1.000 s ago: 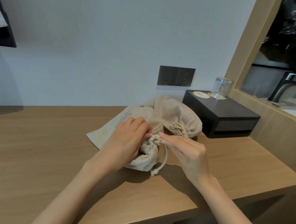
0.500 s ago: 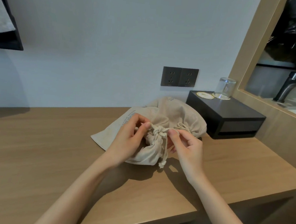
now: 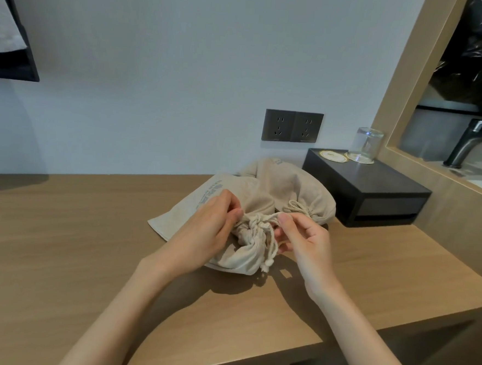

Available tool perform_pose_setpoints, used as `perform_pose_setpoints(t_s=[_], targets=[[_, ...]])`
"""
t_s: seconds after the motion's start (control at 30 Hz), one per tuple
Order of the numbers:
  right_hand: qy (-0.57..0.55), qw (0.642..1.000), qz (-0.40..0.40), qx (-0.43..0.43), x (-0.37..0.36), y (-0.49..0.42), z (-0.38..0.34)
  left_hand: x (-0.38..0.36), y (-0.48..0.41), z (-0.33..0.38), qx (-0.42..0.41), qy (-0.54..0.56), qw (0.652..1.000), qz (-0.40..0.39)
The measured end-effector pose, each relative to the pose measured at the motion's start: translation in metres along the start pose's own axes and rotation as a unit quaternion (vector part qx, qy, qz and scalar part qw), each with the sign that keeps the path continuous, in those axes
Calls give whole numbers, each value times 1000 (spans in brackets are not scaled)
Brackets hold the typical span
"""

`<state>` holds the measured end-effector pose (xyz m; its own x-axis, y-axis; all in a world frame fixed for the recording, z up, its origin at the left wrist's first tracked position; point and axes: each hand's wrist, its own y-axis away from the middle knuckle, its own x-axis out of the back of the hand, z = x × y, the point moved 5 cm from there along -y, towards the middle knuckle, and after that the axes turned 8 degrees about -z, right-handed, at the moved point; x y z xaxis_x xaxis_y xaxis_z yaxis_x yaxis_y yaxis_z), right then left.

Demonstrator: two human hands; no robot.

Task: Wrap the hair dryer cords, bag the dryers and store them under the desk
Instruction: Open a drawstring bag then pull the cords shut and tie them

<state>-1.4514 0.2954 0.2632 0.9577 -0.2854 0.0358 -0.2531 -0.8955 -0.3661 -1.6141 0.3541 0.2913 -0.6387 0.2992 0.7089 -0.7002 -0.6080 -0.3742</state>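
Note:
Two beige drawstring bags lie on the wooden desk (image 3: 59, 241). The near bag (image 3: 246, 254) has its neck gathered and wound with a cream drawstring (image 3: 260, 222), whose knotted end hangs down at the front. My left hand (image 3: 211, 228) pinches the drawstring at the left of the neck. My right hand (image 3: 301, 240) pinches it at the right. The far bag (image 3: 291, 185) lies behind, tied with its own cord bow. No hair dryer or its cord shows; the bags hide their contents.
A black box (image 3: 376, 191) stands at the back right of the desk, with a glass tumbler (image 3: 366, 144) and two coasters on top. A double wall socket (image 3: 292, 126) sits above the bags. A wooden partition with a tap behind it borders the right.
The camera view shifted slightly. My right hand has moved up to the bag's neck and both hands have drawn the drawstring tight across it; the bag's neck is raised a little.

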Motion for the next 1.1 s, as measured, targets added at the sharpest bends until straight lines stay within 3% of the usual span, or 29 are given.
perform_pose_setpoints(t_s=[0.1, 0.3, 0.6, 0.7, 0.83, 0.93, 1.1], targets=[[-19, 1000, -1, -17, 0, 1, 3, 0, 0, 2, -14, 26, 999, -16], [-3, 1000, -16, -4, -3, 4, 0, 3, 0, -2, 4, 30, 999, 39], [17, 998, -64, 10, -8, 7, -11, -3, 2, -1, 30, -73, 988, 131], [-4, 997, -73, -3, -8, 8, -11, -8, 0, 0, 7, -170, 981, 93], [-23, 995, -89, -39, -5, 9, -8, -11, -3, -4, -30, -323, 943, 70], [-46, 993, -81, -75, -2, 11, -2, -14, -5, -8, -40, -374, 924, 61], [-83, 986, -74, -126, 3, 13, 10, -13, -5, -11, -52, -383, 921, 53]])
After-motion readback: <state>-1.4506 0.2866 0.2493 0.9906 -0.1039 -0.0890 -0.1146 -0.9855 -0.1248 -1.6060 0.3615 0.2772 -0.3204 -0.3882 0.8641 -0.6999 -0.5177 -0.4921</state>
